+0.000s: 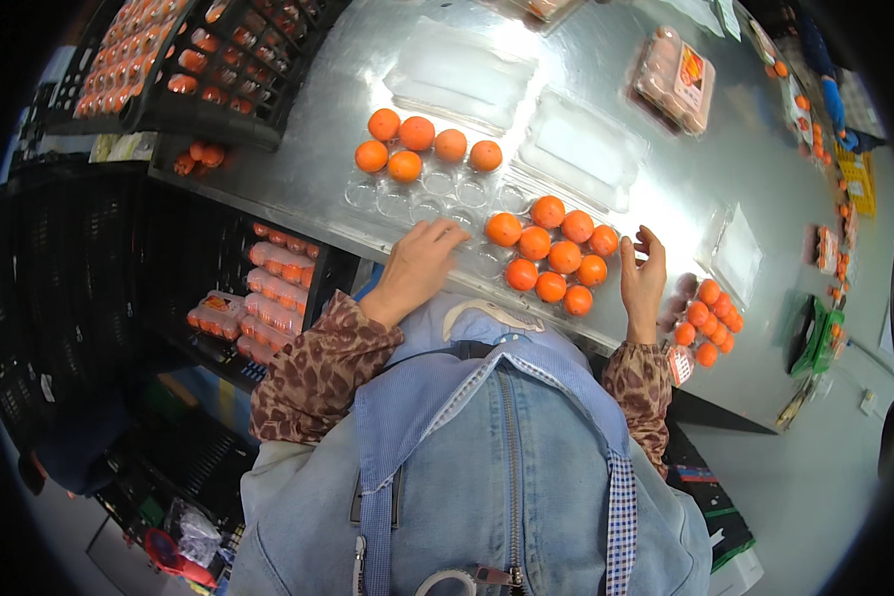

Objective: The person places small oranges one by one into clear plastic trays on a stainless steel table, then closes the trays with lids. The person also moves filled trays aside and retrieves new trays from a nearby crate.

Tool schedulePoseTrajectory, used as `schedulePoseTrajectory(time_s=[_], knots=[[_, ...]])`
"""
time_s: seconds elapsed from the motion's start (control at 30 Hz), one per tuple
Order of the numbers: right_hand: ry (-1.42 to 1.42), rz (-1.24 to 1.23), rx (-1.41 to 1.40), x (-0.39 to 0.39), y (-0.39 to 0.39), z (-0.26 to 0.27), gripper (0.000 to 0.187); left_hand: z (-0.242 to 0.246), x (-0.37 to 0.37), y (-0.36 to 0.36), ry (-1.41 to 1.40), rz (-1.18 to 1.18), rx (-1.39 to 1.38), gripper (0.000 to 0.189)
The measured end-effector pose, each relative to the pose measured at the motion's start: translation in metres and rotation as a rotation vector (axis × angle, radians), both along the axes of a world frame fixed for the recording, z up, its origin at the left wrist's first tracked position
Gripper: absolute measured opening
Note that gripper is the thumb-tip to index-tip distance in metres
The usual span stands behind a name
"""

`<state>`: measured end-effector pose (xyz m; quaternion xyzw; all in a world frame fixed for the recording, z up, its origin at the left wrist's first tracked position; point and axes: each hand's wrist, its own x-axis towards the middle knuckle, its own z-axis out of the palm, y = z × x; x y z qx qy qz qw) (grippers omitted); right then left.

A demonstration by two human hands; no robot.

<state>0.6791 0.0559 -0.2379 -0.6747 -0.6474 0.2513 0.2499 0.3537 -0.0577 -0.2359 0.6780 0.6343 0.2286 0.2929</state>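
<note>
Two clear plastic clamshell trays with open lids lie on the metal table in front of me. The left tray has several round orange fruits in its far cups, and the nearer cups show bare. In the right tray, several orange fruits fill most cups; a few at its left side are unfilled. My left hand is at the near edge of the left tray, fingers bent, with no fruit seen in it. My right hand is upright beside the right tray's right side, fingers apart, holding nothing.
A black crate of packed fruit stands at the upper left. Closed packs are stacked in a crate below the table. A labelled pack lies at the far side, another open tray at right. A co-worker's blue-gloved hand is at the far right.
</note>
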Motion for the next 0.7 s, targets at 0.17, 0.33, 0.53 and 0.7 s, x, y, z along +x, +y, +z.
schedulePoseTrajectory(time_s=[0.17,0.33,0.53,0.7], knots=[[0.535,-0.145,-0.478,0.008,-0.001,-0.021,0.038,-0.007,0.002,0.007,0.065,-0.023,0.151,0.028],[0.67,-0.196,-0.482,0.015,0.008,-0.032,0.03,-0.008,0.003,0.014,0.095,-0.064,0.191,0.023],[0.678,-0.205,-0.436,0.024,0.024,-0.033,0.029,-0.006,0.009,0.013,0.055,-0.116,0.159,0.019],[0.005,0.004,0.169,-0.005,0.015,0.008,0.036,-0.003,0.013,0.014,-0.045,-0.11,0.079,0.02]])
